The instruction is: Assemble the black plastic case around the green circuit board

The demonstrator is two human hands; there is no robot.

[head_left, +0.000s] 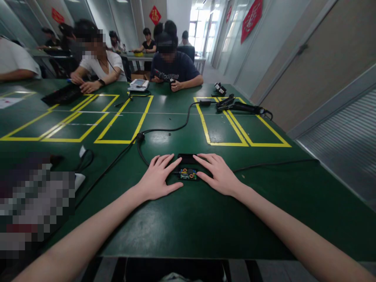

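The small circuit board (188, 174) lies near the desk's front edge, around mid-width, with a black case half (187, 158) just beyond it. The left hand (159, 177) and right hand (217, 174) flank them, open, fingers spread. Black cables (176, 129) cross the green desk (164, 231), which bears yellow tape outlines (229, 144). Toward the far right corner lies a black clamp-like tool (241, 106); people (173, 66) sit beyond the far edge.
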